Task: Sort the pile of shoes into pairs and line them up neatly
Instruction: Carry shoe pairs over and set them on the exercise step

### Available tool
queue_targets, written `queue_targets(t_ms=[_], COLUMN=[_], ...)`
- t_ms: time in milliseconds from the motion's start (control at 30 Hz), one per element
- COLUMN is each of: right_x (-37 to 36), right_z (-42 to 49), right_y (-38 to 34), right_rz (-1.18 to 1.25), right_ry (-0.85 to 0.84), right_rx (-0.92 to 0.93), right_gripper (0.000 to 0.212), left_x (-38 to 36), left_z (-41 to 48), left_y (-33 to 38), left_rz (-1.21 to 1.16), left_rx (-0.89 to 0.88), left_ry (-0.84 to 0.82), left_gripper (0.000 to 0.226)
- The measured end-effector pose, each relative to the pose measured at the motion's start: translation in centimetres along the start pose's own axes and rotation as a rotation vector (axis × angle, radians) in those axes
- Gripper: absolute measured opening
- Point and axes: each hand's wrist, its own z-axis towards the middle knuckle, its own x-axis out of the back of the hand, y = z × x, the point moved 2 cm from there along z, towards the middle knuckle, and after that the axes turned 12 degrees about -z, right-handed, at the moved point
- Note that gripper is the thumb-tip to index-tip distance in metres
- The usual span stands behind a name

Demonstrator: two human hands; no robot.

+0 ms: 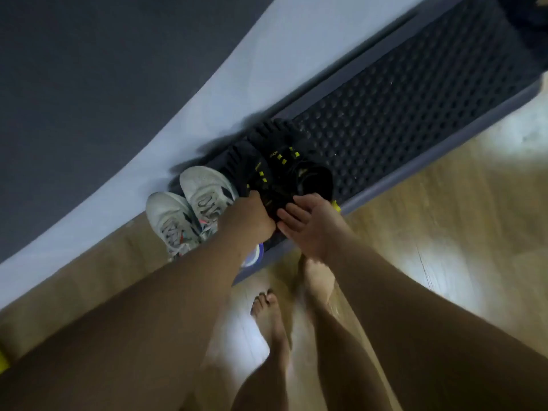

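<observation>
Two black shoes with yellow lace loops stand side by side on a dark bumpy mat, toes toward the wall. My left hand is closed on the heel of the left black shoe. My right hand lies with spread fingers against the heel of the right black shoe. To their left a pair of white sneakers stands together, one beside the black pair, the other further left.
The mat runs along a pale wall base toward the upper right, with bare bumpy surface there. Wooden floor lies in front. My bare feet stand just below the mat's edge. A blue-rimmed object peeks out under my left wrist.
</observation>
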Motion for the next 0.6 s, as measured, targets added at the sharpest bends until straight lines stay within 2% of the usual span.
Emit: queue_targets(t_ms=[67,100,233,333,467,600], right_x=[0.9,1.3,2.2,2.9,3.7,5.8], right_z=[-4.7,-7.6,-18.6,-27.0,-36.9,-46.0], right_y=[0.0,-0.2,-1.5,-1.6,1.2,8.3], right_rz=[-0.12,-0.192,-0.317,-0.556,-0.859,-0.952], right_ry=[0.083,0.154,0.296,0.385,0.585,0.831], right_rx=[-0.007,0.016,0.187,0.354,0.572,0.669], right_gripper=[0.025,0.022,0.026,0.044,0.052,0.063], left_x=[2.7,4.3,10.0,12.3,13.1,11.3], left_z=[-4.3,-6.8,-14.6,-20.1,-27.9,-36.5], left_y=[1.2,2.1,4.7,5.6,7.0,8.4], left_rz=[-0.049,-0.115,-0.45,-0.576,-0.488,-0.322], left_rx=[-0.021,-0.039,-0.118,-0.246,-0.483,-0.745], left_ry=[-0.048,-0.076,-0.015,0.007,-0.064,-0.124], left_gripper=[0.051,0.053,0.054,0.049,0.052,0.056])
